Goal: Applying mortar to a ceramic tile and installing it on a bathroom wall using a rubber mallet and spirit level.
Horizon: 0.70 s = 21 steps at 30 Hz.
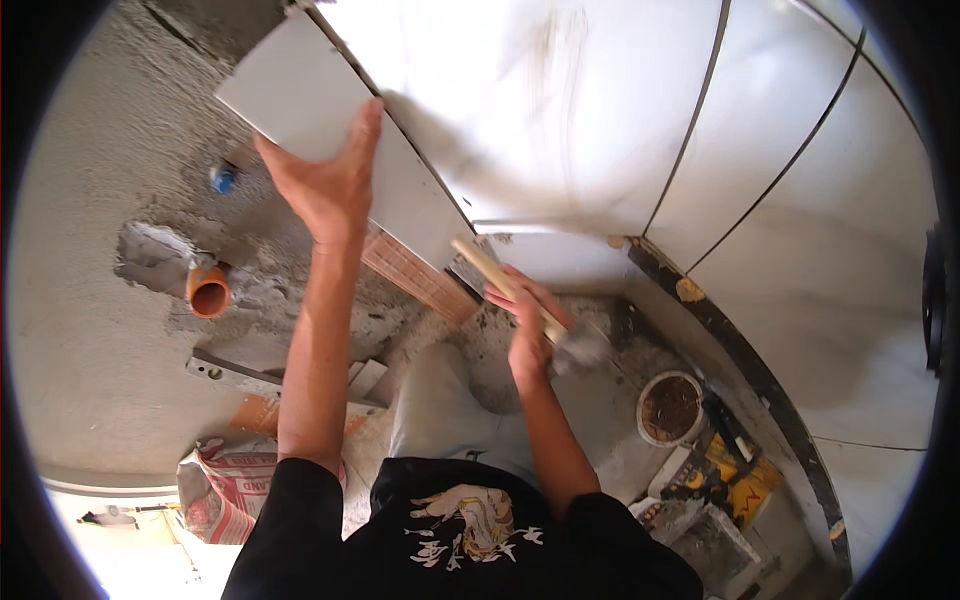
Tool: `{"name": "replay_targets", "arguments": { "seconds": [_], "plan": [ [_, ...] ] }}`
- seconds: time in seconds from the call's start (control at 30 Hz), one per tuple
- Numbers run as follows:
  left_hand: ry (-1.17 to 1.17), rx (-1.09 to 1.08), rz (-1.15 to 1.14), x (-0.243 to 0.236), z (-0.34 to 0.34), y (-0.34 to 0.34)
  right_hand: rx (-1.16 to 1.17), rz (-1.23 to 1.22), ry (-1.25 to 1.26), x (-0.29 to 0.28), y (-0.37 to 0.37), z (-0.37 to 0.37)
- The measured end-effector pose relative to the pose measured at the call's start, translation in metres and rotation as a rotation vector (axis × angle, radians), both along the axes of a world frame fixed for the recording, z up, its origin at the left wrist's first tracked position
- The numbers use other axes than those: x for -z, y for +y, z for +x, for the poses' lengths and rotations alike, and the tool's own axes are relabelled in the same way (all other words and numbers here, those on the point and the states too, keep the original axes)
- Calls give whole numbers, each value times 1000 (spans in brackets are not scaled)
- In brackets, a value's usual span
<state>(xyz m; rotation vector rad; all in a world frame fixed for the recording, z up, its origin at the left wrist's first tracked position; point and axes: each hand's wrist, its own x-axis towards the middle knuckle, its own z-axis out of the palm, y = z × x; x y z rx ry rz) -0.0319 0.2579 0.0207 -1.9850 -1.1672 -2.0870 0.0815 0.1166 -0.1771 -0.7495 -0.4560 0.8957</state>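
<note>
A long, pale narrow tile [300, 85] leans along the rough wall at the upper left, beside the large white tiles. My left hand [330, 190] grips it, with the thumb across its face and the other fingers at its lower edge, partly hidden. Below its near end is a reddish-brown ribbed block [420, 272]. In my right hand [530, 325], near that end, is a hammer [490, 268] with a pale wooden handle. The hammer's grey head, low and to the right, is smeared by motion.
An orange pipe end [209, 295] and a blue plug [222, 179] stick out of the wall. A spirit level [240, 377] lies at left, above a red-and-white bag [225, 485]. At right stand a white bucket [671, 408] and a yellow-black package [745, 480].
</note>
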Motion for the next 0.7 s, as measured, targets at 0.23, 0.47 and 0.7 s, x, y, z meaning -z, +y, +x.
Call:
{"name": "replay_targets", "arguments": {
  "seconds": [0.23,0.47,0.7],
  "plan": [
    [97,-75,42,5,-7,0,9,38,20,6,0,-6],
    [65,-54,41,4,-3,-3,16,69,29,12,-2,-3],
    [41,-83,4,3,-2,-5,-5,58,-5,9,3,-4]
  ]
}}
